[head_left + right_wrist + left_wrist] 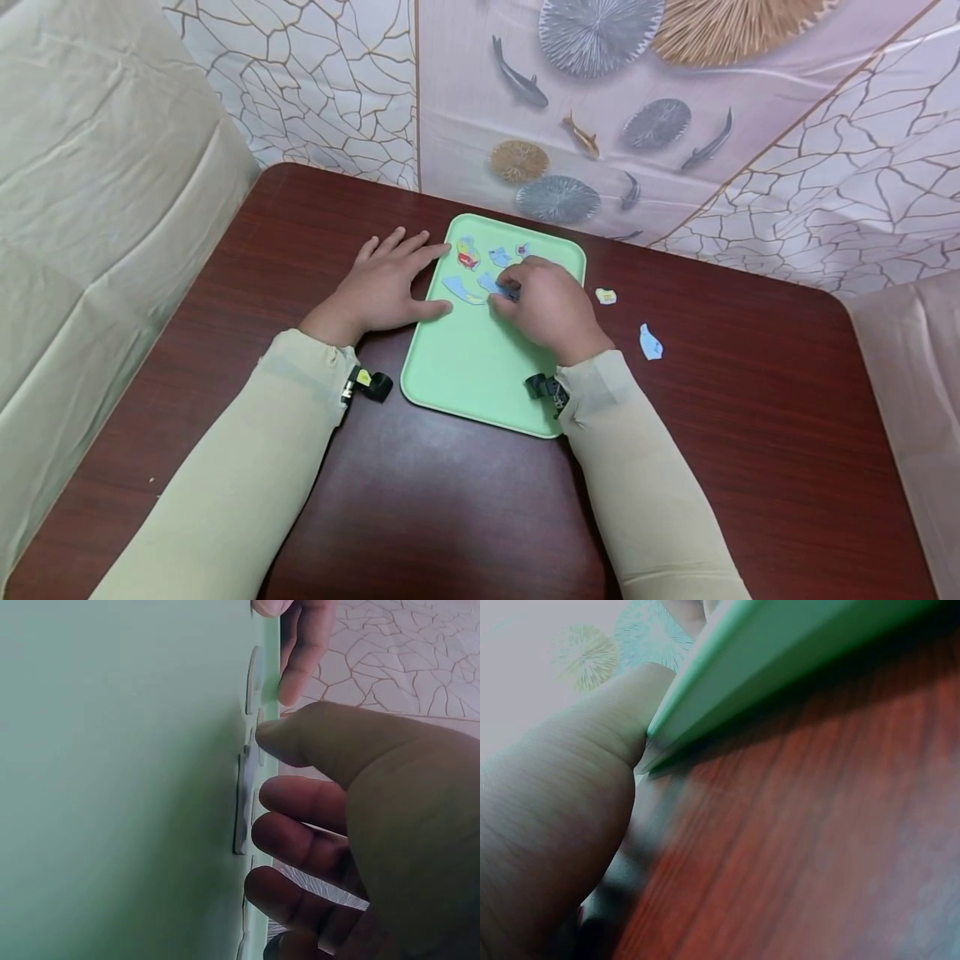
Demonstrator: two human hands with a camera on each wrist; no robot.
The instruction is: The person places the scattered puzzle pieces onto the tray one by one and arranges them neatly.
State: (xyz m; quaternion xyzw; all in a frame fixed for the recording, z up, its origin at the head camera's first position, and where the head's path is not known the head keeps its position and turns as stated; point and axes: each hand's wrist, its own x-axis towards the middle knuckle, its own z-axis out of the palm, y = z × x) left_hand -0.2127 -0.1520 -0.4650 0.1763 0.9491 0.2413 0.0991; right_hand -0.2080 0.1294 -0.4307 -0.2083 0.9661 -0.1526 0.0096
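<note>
A light green tray (472, 367) lies on the table with several irregular flat picture puzzle pieces in its far half. My left hand (382, 287) rests at the tray's left side, fingers spread. Its thumb (641, 697) touches the tray rim in the left wrist view. Over the tray, my right hand (547, 304) has thumb and fingertips bent round a blue puzzle piece (489, 284), which it partly hides. Left of that is a curved blue piece (462, 290). Beyond lie a red-and-yellow piece (468, 255), a small blue piece (500, 257) and one with a red figure (522, 249).
Right of the tray, a small yellowish piece (606, 296) and a light blue piece (650, 342) lie on the dark red-brown table (750, 433). Patterned cloth (480, 142) hangs behind the table's far edge. Pale cloth (90, 208) covers the left side.
</note>
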